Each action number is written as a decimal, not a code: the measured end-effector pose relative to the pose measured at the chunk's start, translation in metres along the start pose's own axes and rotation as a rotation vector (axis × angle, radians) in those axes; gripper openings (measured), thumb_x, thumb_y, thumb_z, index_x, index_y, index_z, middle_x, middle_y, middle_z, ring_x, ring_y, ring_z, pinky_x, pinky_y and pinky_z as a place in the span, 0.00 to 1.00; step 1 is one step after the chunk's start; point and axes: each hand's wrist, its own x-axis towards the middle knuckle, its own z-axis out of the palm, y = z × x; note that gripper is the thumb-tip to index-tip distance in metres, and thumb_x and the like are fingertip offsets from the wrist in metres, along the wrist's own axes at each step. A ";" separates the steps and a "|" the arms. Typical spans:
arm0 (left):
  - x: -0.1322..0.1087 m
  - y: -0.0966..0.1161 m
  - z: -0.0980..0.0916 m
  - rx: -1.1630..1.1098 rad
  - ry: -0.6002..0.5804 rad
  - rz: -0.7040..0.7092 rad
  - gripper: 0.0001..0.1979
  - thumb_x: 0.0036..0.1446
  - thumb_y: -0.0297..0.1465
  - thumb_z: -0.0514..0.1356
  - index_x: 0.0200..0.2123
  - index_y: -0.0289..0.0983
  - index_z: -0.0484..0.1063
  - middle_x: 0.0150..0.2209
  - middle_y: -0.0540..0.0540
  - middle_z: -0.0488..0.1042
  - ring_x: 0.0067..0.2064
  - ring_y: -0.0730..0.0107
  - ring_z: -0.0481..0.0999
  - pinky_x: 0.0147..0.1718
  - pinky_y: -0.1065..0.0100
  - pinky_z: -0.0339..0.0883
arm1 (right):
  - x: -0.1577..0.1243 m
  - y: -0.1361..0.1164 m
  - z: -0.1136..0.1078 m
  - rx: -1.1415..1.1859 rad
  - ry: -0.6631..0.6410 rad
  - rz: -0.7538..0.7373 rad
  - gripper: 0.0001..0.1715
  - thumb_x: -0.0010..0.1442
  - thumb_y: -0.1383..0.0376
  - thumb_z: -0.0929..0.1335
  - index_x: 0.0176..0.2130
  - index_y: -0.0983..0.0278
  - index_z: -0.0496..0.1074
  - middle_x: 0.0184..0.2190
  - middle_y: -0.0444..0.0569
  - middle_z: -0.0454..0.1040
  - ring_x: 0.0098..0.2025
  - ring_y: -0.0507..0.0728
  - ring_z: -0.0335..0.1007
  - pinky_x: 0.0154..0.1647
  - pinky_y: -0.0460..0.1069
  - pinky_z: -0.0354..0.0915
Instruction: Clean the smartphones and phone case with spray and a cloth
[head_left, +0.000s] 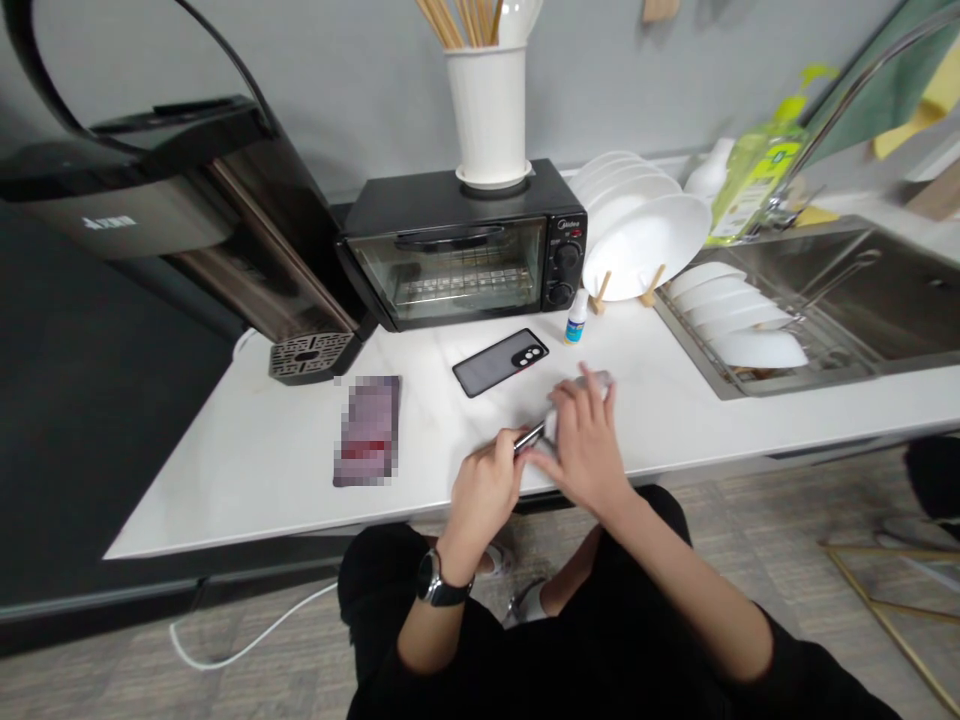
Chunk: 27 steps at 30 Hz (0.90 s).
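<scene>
My left hand (486,487), wearing a dark watch, is closed on a slim phone (531,436) seen nearly edge-on, its shiny rim showing. Against the phone's other end, my right hand (587,435) holds a pale grey-white cloth (551,424), part of which sticks out beyond the fingertips. Most of the phone's face is hidden by the hands. Beyond them lies a phone case (491,364) with a translucent back and black rim. A small spray bottle (576,320) with a blue label stands upright near the right fingertips. To the left is a flat, pixelated rectangular item (367,432).
A black toaster oven (457,262) carries a white utensil holder (489,115). On the left stands a dark drink machine (277,250). White plates (649,245) fill a rack beside the sink (847,270); bowls (739,315) sit at its edge. The white counter (247,475) ends near my body.
</scene>
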 end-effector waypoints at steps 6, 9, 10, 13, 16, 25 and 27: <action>0.000 0.000 -0.001 0.028 -0.041 -0.025 0.06 0.71 0.29 0.54 0.50 0.39 0.65 0.33 0.46 0.80 0.33 0.58 0.84 0.31 0.66 0.71 | 0.001 -0.004 0.000 0.021 -0.014 -0.048 0.50 0.71 0.36 0.55 0.69 0.72 0.60 0.67 0.69 0.67 0.76 0.77 0.49 0.74 0.78 0.40; 0.000 0.001 0.000 0.044 -0.020 -0.030 0.07 0.74 0.33 0.53 0.52 0.39 0.65 0.33 0.46 0.80 0.34 0.59 0.84 0.32 0.66 0.71 | 0.004 -0.001 -0.001 0.011 0.081 0.093 0.48 0.71 0.36 0.54 0.67 0.71 0.61 0.69 0.70 0.64 0.78 0.80 0.40 0.71 0.82 0.39; 0.000 0.000 0.000 0.046 -0.032 -0.030 0.07 0.73 0.32 0.53 0.52 0.39 0.65 0.33 0.46 0.80 0.34 0.60 0.84 0.32 0.66 0.71 | 0.002 -0.004 0.000 0.038 0.048 0.037 0.49 0.71 0.36 0.54 0.68 0.71 0.61 0.70 0.70 0.63 0.78 0.80 0.39 0.71 0.82 0.40; 0.000 -0.002 0.001 0.042 -0.062 -0.046 0.09 0.69 0.28 0.55 0.52 0.41 0.65 0.33 0.48 0.80 0.33 0.60 0.84 0.31 0.66 0.72 | -0.005 -0.010 0.001 0.113 -0.123 -0.228 0.52 0.70 0.36 0.56 0.72 0.72 0.54 0.71 0.69 0.62 0.78 0.73 0.44 0.75 0.75 0.43; -0.001 -0.001 0.000 0.031 -0.033 -0.049 0.08 0.72 0.30 0.55 0.52 0.40 0.65 0.33 0.47 0.81 0.34 0.59 0.84 0.31 0.66 0.71 | -0.001 0.001 -0.001 0.047 -0.053 -0.103 0.49 0.73 0.38 0.55 0.74 0.72 0.52 0.71 0.69 0.62 0.77 0.73 0.49 0.75 0.76 0.38; -0.001 -0.002 0.003 0.034 -0.029 -0.046 0.08 0.70 0.28 0.56 0.51 0.39 0.65 0.33 0.46 0.82 0.33 0.57 0.84 0.31 0.65 0.71 | 0.004 0.005 -0.009 0.089 -0.147 -0.253 0.51 0.71 0.36 0.55 0.72 0.71 0.55 0.70 0.67 0.64 0.77 0.71 0.51 0.77 0.71 0.41; -0.001 -0.001 0.002 0.034 -0.005 -0.025 0.08 0.73 0.32 0.55 0.53 0.39 0.65 0.34 0.45 0.82 0.35 0.58 0.85 0.32 0.66 0.71 | 0.008 0.016 -0.009 0.030 -0.029 -0.053 0.47 0.72 0.37 0.54 0.70 0.70 0.58 0.69 0.67 0.66 0.76 0.73 0.51 0.76 0.75 0.39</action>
